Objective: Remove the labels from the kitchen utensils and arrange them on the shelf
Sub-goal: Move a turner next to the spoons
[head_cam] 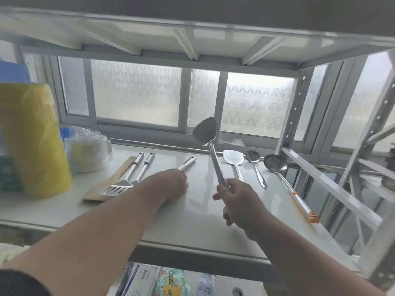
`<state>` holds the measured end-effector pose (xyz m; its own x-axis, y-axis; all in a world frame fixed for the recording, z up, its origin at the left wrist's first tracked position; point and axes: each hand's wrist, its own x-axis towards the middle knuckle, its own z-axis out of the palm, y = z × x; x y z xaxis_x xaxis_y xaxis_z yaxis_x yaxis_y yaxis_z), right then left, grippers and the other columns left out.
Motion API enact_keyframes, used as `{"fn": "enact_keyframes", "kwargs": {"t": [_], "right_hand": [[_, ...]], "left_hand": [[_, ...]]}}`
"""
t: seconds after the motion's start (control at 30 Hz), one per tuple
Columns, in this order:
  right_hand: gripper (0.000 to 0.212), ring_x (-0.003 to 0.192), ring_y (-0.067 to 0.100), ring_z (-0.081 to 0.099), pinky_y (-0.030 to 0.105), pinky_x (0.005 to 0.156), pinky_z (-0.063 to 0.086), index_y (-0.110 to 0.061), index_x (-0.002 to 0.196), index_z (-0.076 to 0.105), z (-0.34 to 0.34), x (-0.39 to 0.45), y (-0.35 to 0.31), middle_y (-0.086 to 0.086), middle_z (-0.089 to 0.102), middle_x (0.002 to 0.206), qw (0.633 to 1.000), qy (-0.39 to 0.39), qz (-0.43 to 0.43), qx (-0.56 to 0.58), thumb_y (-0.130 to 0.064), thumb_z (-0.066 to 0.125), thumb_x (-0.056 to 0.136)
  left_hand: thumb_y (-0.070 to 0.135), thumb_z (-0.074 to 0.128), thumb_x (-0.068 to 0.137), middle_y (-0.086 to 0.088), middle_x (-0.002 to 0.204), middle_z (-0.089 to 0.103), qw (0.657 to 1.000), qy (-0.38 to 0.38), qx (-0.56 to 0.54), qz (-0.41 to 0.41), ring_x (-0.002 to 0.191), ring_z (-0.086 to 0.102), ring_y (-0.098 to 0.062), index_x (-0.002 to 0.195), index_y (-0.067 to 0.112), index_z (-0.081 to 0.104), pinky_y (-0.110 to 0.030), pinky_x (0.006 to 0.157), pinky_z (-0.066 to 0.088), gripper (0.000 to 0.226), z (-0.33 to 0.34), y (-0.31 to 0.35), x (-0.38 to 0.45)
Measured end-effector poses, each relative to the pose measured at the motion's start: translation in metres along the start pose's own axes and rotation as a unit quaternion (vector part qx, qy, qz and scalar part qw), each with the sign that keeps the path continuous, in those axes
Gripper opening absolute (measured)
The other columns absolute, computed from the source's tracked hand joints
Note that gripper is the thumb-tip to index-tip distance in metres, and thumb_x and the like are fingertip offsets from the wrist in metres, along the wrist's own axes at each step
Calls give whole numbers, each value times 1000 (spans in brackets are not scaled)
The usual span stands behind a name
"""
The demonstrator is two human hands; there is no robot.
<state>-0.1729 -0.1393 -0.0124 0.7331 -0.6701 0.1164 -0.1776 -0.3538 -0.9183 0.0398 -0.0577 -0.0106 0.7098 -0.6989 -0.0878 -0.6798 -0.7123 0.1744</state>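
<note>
**Two hands sorting steel utensils on a white shelf**

Both bare forearms reach up from the bottom of the frame onto a smooth white shelf (198, 212). The right hand (239, 201), at centre right, curls its fingers around the handle of a steel spatula (206, 131), holding it raised and nearly upright, its broad dark blade against the frosted, patterned window (136, 92). The left hand (173, 182), at centre, lies knuckles-up on the shelf, fingers closed on a utensil whose shiny handle (188, 163) sticks out beyond them; its head is hidden.

At centre left lie a flat wooden spatula (111, 180), a slotted steel turner (126, 180) and another steel handle (145, 165), close together. At centre right, side by side, lie a pale flat spatula (233, 160), a small spoon (254, 165) and a round-bowled ladle (275, 164) with an orange label piece on its handle. A large yellow plastic-wrapped roll (32, 137) stands at the left edge.
</note>
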Motion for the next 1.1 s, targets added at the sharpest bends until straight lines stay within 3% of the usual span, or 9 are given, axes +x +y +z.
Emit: {"fn": "enact_keyframes", "kwargs": {"t": [0.13, 0.27, 0.37, 0.5, 0.6, 0.67, 0.83, 1.03, 1.1], "right_hand": [[20, 45, 25, 61, 39, 47, 57, -24, 117, 54, 14, 7, 1, 4, 73, 95, 998, 1, 60, 12, -32, 56, 99], [25, 57, 36, 73, 52, 69, 64, -19, 117, 53, 28, 14, -7, 12, 70, 75, 994, 19, 94, 60, -12, 45, 94], [33, 63, 29, 76, 48, 74, 64, -19, 123, 56, 31, 20, -7, 10, 75, 79, 996, 25, 83, 19, -17, 51, 90], [35, 96, 18, 65, 26, 77, 52, -23, 121, 64, 24, 7, -12, -6, 60, 103, 977, -6, -9, -214, -30, 62, 87], [18, 86, 13, 58, 14, 61, 38, -18, 90, 65, 19, -5, -6, -7, 61, 90, 951, -38, -72, -299, -31, 60, 80], [15, 85, 13, 55, 22, 68, 44, -17, 76, 59, 14, -8, 5, -5, 59, 84, 935, -46, -115, -333, -30, 53, 77], [20, 77, 17, 53, 39, 71, 50, -16, 76, 59, 2, 5, 18, -3, 59, 77, 909, -54, -165, -378, -25, 45, 88], [21, 71, 20, 57, 42, 64, 53, -17, 77, 64, 1, 34, 20, -2, 58, 72, 901, -64, -168, -394, -17, 46, 89], [21, 71, 18, 54, 40, 65, 51, -16, 78, 62, 3, 38, 23, -3, 56, 73, 902, -59, -183, -387, -18, 46, 90]], "left_hand": [[30, 42, 111, -16, 150, 56, 999, 21, 24, -22, 138, 53, -35, 139, 6, 62, -41, 115, 44, 42, 1, -32, 11], [34, 37, 111, -14, 152, 54, 999, 38, 19, -23, 141, 51, -33, 138, 12, 60, -43, 114, 44, 41, -5, -33, 11], [37, 36, 112, -11, 153, 55, 997, 60, -24, 33, 141, 49, -31, 141, 17, 62, -41, 113, 42, 43, -11, -6, 5], [43, 45, 110, -9, 130, 69, 991, 19, -77, 106, 122, 62, -31, 126, 20, 72, -41, 104, 50, 39, -5, 37, 9], [39, 45, 111, -13, 130, 69, 991, 16, -84, 104, 122, 61, -32, 124, 13, 71, -39, 101, 48, 39, 4, 54, 22], [36, 43, 112, -13, 138, 66, 991, 13, -89, 96, 130, 58, -33, 131, 10, 67, -37, 103, 44, 40, 7, 61, 29], [31, 40, 114, -2, 166, 45, 989, 8, -106, 99, 150, 44, -26, 159, 25, 48, -31, 116, 35, 46, 7, 71, 43], [35, 39, 109, -9, 150, 60, 986, -14, -149, 80, 138, 56, -27, 149, 14, 60, -28, 104, 44, 50, 8, 77, 64], [41, 39, 104, -2, 136, 69, 980, 13, -181, 75, 131, 61, -27, 141, 28, 67, -33, 110, 40, 48, 18, 74, 73]]}}
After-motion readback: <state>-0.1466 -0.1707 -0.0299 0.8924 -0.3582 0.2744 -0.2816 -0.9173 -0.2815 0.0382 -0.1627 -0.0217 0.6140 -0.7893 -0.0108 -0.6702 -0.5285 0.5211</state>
